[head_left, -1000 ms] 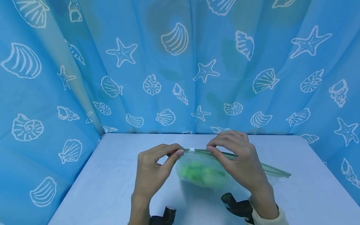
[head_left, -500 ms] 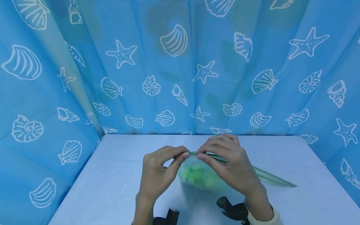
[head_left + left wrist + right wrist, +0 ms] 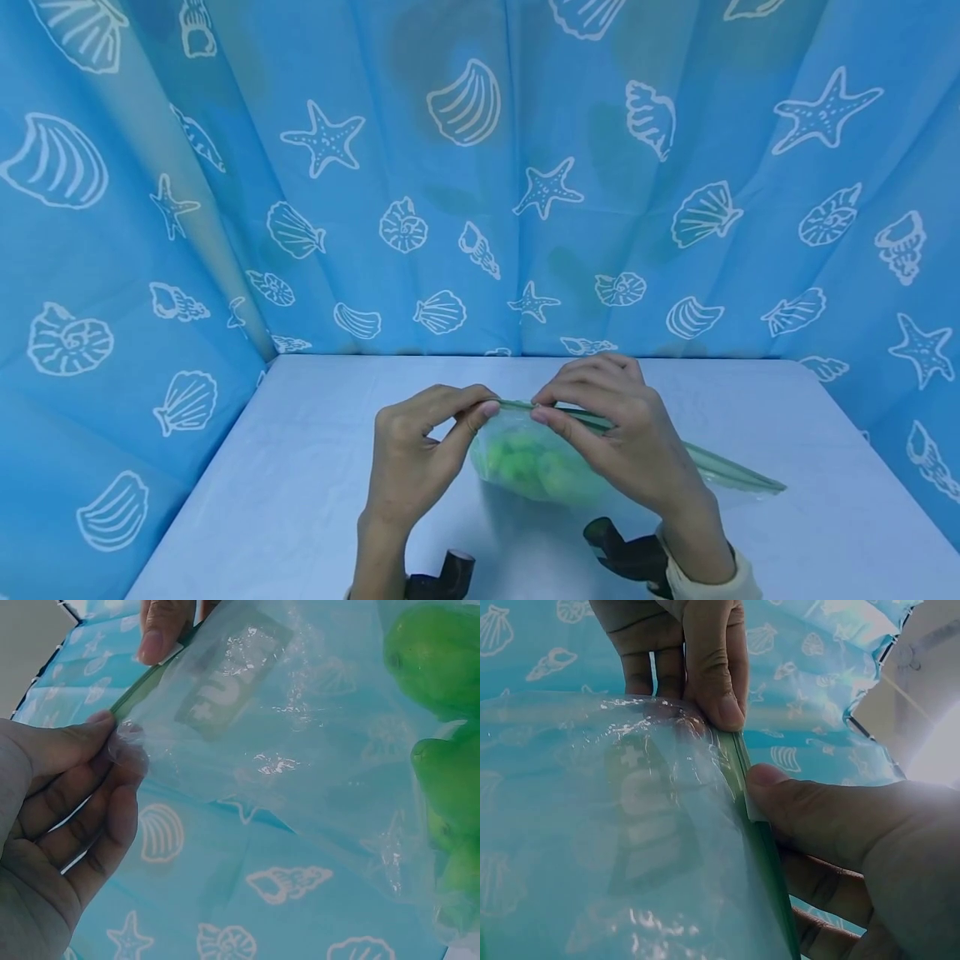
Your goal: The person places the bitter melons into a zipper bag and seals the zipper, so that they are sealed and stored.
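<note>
A clear zip bag (image 3: 540, 467) with green fruits (image 3: 517, 462) inside is held just above the pale blue table (image 3: 300, 500). My left hand (image 3: 420, 450) pinches the left end of its green zip strip (image 3: 517, 406) between thumb and forefinger. Close to its right, my right hand (image 3: 615, 433) pinches the same strip at the slider. In the left wrist view the bag's film (image 3: 285, 750) and the green fruits (image 3: 442, 660) fill the frame. The right wrist view has the green strip (image 3: 750, 825) running between thumb and fingers.
A blue curtain (image 3: 480, 167) printed with shells and starfish encloses the table on the back and both sides. The bag's zip strip trails off to the right (image 3: 735, 477). Black wrist-camera mounts (image 3: 630, 554) show near the front edge.
My right hand has slid left along the zip strip from about a hand's width away until it is next to the left hand. The white slider is now covered by its fingers.
</note>
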Action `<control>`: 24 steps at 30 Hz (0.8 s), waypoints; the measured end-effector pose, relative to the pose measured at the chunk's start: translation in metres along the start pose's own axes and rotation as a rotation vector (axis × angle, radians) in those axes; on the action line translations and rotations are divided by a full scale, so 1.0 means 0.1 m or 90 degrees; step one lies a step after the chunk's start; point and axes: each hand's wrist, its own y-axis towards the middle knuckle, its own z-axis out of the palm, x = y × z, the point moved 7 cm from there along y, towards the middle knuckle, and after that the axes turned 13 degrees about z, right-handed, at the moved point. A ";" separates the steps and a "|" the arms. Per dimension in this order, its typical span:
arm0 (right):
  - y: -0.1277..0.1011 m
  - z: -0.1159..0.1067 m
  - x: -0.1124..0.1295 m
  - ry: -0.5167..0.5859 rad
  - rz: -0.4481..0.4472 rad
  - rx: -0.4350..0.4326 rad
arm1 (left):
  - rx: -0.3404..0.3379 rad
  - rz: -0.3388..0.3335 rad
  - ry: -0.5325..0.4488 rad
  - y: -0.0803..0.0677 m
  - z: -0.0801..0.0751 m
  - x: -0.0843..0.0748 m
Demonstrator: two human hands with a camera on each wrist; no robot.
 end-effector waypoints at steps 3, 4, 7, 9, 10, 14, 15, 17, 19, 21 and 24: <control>-0.01 0.00 -0.01 0.000 0.003 0.003 | -0.001 -0.002 0.000 -0.01 0.00 0.01; -0.01 0.00 -0.02 0.000 0.005 0.005 | -0.001 -0.004 0.000 -0.02 0.00 0.01; -0.02 0.00 -0.03 0.000 0.009 0.010 | 0.000 -0.008 0.005 -0.03 0.00 0.03; -0.02 0.00 -0.03 0.000 0.009 0.012 | 0.000 -0.010 0.008 -0.03 0.00 0.03; -0.01 0.00 -0.03 0.001 0.009 0.013 | 0.000 -0.011 0.009 -0.03 0.00 0.04; -0.01 0.00 -0.03 0.003 0.005 0.015 | 0.000 -0.012 0.012 -0.02 -0.01 0.05; 0.00 0.00 -0.03 0.004 0.004 0.016 | 0.000 -0.013 0.013 -0.02 -0.01 0.05; 0.00 0.00 -0.03 0.006 0.003 0.019 | 0.001 -0.015 0.015 -0.02 -0.01 0.06; 0.01 0.00 -0.03 0.004 0.003 0.021 | 0.001 -0.017 0.015 -0.01 -0.02 0.06; 0.01 -0.01 -0.03 0.002 0.003 0.021 | 0.002 -0.017 0.016 0.00 -0.02 0.06; 0.02 -0.01 -0.04 -0.004 0.010 0.023 | 0.004 -0.018 0.019 0.00 -0.02 0.07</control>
